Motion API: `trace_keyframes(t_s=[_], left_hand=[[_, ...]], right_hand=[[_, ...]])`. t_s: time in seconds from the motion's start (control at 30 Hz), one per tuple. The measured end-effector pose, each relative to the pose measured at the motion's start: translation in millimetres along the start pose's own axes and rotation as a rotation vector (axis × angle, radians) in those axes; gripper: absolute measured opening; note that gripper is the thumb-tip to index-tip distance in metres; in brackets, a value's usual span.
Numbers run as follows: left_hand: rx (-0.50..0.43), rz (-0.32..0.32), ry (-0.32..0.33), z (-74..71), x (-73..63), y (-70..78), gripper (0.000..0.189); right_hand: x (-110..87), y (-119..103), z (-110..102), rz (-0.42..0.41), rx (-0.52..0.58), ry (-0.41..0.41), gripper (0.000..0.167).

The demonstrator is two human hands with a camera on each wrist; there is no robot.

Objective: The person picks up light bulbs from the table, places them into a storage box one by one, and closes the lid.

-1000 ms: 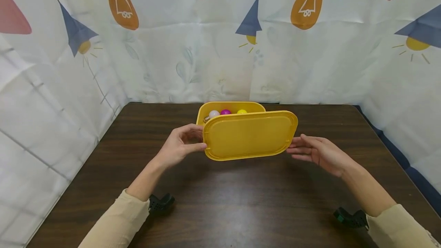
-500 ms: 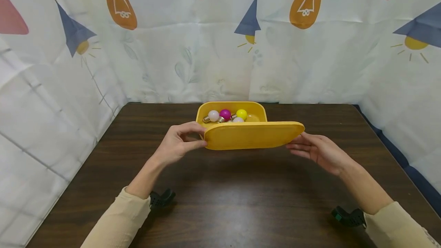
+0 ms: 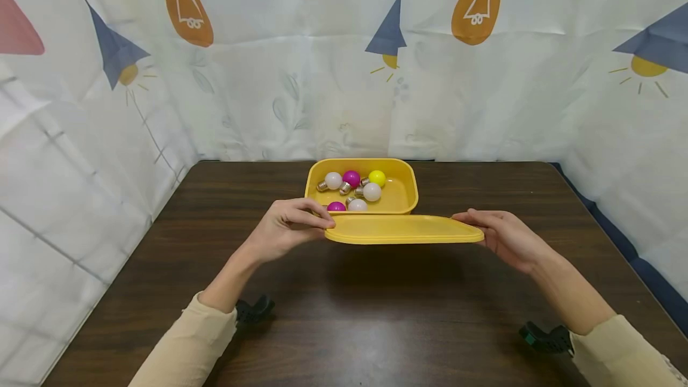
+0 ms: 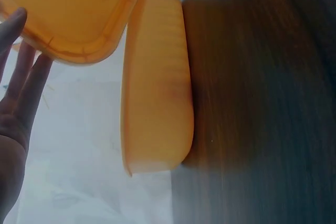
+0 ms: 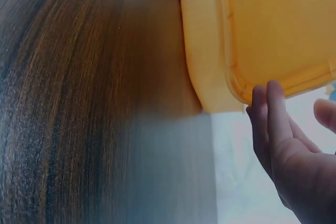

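Note:
A flat yellow lid (image 3: 400,230) is held up nearly level in front of a yellow box (image 3: 405,199). My left hand (image 3: 285,226) pinches its left end between thumb and fingers; in the left wrist view the lid's underside (image 4: 79,9) shows. At the other end my right hand (image 3: 507,237) supports the lid with nearly straight fingers at its rim, the thumb standing apart in the right wrist view. Inside the box lie several small bulbs with metal screw bases, among them a white bulb (image 3: 372,192), a magenta bulb (image 3: 352,178) and a yellow bulb (image 3: 377,178).
The box stands near the back edge of a dark wooden table (image 3: 365,321). Behind and beside the table hangs a pale printed curtain (image 3: 344,94). Each wrist wears a dark strap device, such as the left one (image 3: 254,309).
The lid has tipped from nearly upright to nearly level and come lower, revealing more bulbs in the box. The right hand's fingers have come up to the lid's right end.

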State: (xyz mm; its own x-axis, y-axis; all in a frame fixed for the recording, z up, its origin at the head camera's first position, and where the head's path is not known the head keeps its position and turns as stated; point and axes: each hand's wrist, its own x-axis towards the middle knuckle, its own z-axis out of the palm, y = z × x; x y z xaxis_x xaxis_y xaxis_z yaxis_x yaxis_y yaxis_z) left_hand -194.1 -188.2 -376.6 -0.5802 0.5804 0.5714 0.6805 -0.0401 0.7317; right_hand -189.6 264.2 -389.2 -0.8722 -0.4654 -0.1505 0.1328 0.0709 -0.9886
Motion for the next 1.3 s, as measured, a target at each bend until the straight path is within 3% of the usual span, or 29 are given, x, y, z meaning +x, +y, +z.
trace_keyframes(t_s=[0.2, 0.33, 0.53, 0.77, 1.07, 1.3], left_hand=[[0.012, 0.069, -0.080, 3.6, 0.6, -0.4, 0.038], [0.024, 0.091, -0.121, 7.2, 2.5, 0.0, 0.034], [0.062, 0.138, -0.132, 11.8, 3.9, 0.0, 0.032], [0.122, 0.181, -0.113, 12.8, 3.1, -1.0, 0.029], [0.181, 0.110, -0.029, 13.6, -0.9, -2.3, 0.031], [0.084, -0.064, 0.058, 15.3, -5.9, -2.0, 0.027]], right_hand=[[-3.9, 3.6, -5.1, -0.008, -0.014, 0.002, 0.042], [-6.3, 3.9, -6.5, 0.015, -0.055, 0.023, 0.046], [-7.5, 0.8, -7.1, 0.065, -0.079, 0.004, 0.061], [-7.9, -1.8, -10.0, 0.065, -0.061, -0.060, 0.063], [-7.2, -0.2, -11.6, -0.001, -0.011, -0.087, 0.057], [-4.5, 0.6, -10.3, -0.021, -0.027, -0.040, 0.054]])
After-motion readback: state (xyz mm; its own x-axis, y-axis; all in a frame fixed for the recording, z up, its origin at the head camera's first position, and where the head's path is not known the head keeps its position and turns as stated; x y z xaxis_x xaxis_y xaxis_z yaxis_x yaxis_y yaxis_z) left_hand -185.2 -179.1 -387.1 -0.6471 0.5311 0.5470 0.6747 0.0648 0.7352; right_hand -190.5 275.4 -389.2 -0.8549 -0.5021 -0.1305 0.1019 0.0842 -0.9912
